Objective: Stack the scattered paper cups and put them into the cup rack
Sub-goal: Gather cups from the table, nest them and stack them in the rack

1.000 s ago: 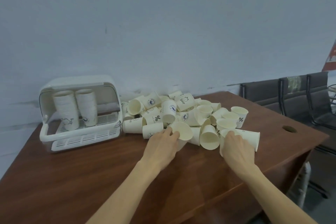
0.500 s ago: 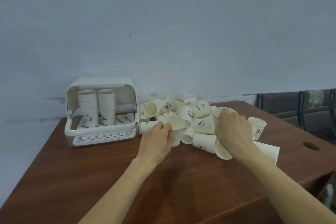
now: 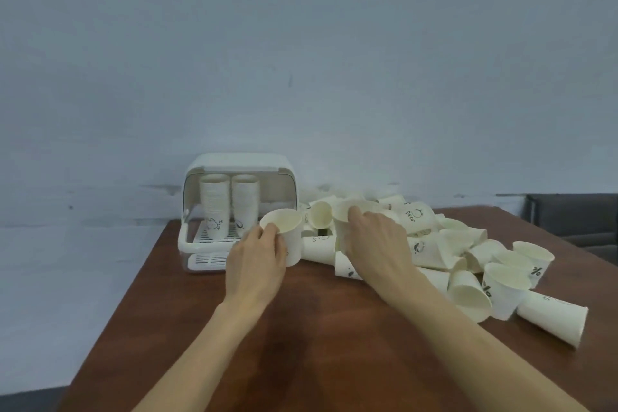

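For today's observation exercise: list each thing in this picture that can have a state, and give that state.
Cup rack: lid open, two upright cup stacks inside.
Left hand: gripping an upright cup.
Right hand: grasping a cup over the pile.
Cup pile: scattered, mostly tipped over.

Cream cups (image 3: 444, 244), brown table (image 3: 301, 344)

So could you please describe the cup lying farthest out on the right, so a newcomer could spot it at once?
Start at the wooden table and follow the pile of loose cups to its near right end. There one cup lies on its side, apart from the heap, its open mouth facing the table's right edge.
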Motion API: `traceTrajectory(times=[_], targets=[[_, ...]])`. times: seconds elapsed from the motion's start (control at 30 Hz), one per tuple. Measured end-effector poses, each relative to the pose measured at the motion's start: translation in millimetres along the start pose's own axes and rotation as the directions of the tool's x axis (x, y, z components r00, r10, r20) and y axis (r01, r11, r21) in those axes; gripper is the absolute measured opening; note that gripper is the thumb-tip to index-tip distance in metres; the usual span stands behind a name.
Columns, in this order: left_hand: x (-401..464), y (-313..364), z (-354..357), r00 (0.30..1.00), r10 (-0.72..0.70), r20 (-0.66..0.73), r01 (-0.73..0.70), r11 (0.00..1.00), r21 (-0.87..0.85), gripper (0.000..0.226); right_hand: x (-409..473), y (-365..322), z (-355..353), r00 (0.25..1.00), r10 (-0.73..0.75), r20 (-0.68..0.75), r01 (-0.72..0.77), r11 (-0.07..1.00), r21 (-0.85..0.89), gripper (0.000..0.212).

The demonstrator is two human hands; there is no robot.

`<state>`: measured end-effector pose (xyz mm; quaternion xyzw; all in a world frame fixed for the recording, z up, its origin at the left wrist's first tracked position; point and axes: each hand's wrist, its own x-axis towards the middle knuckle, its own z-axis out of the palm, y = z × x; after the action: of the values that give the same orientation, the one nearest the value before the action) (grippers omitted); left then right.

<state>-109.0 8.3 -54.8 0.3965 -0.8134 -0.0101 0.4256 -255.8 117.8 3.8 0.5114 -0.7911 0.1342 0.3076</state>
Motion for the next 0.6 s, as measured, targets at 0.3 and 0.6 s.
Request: traceTrajectory(times=[0.3,0.6], targets=[[6.8,-53.3,-18.9,0.993,-0.108,-0.050,0.107,0.994,-0.022,0.020,10.8,-62.0,12.2,0.992,-0.124,-0.023,0.125,0.991,0.048,0.025],[4.1,-89.4,-19.0,0.971,-0.213,-0.111,0.203,0.975,-0.093,0.017,28.6,-102.7,36.3,0.982,-0.171,-0.085,0.180,0.977,0.116,0.037]])
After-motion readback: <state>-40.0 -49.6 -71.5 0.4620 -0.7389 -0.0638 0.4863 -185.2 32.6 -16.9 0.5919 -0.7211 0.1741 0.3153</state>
